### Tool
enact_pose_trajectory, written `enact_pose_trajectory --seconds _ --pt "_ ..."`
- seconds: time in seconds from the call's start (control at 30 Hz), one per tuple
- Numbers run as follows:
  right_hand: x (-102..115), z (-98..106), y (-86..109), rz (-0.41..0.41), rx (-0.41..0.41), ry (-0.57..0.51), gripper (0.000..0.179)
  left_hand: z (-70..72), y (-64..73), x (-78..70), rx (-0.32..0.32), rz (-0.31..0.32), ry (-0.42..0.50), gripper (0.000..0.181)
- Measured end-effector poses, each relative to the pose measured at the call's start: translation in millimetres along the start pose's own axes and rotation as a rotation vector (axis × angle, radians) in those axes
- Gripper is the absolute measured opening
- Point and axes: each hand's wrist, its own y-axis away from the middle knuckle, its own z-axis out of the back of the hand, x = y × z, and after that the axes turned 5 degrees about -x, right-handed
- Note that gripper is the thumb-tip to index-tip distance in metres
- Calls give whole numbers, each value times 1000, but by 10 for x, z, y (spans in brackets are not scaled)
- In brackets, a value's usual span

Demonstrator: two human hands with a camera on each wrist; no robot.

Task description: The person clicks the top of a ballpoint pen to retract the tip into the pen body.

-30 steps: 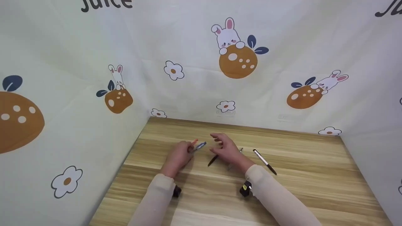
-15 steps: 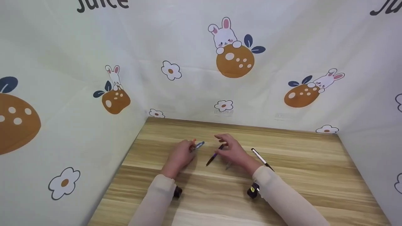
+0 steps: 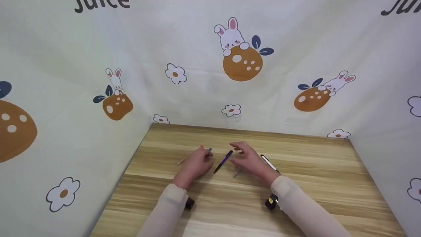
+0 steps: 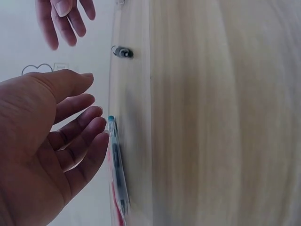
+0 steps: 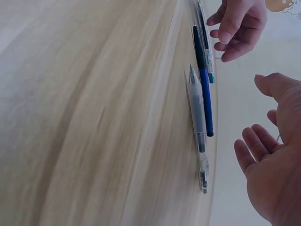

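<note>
My left hand [image 3: 197, 162] is low over the table with loosely bent fingers. In the left wrist view a clear pen with a teal end [image 4: 118, 162] lies just past its fingertips, beside a red pen [image 4: 114, 197]; nothing is in the palm. Both pens are mostly covered by that hand in the head view, where an orange tip [image 3: 201, 146] and a blue end [image 3: 210, 149] show. My right hand [image 3: 251, 161] hovers with its thumb and fingers spread apart, holding nothing. Between the hands lies a slim purple-and-black pen [image 3: 223, 161].
A clear pen [image 5: 198, 122] lies close to the right hand, partly under it in the head view. Farther right is a white pen with black ends [image 3: 269, 163], partly behind the right wrist. Printed cloth walls [image 3: 194, 98] border the wooden table [image 3: 230, 207].
My left hand has let go of the blue and orange pens and shifted slightly right over them. My right hand has moved right, uncovering the purple-and-black pen, which stays in place.
</note>
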Motion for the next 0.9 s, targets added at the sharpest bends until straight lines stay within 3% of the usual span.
enact_pose_trajectory --seconds 0.37,0.67,0.9 --pt "-64 73 103 -46 2 24 62 -168 -16 -120 -19 -60 -90 27" --pt "-94 95 142 -39 5 50 63 -235 -46 -173 73 -29 18 36" --pt "-129 111 175 -26 5 56 64 -298 -69 -197 81 -22 -12 43"
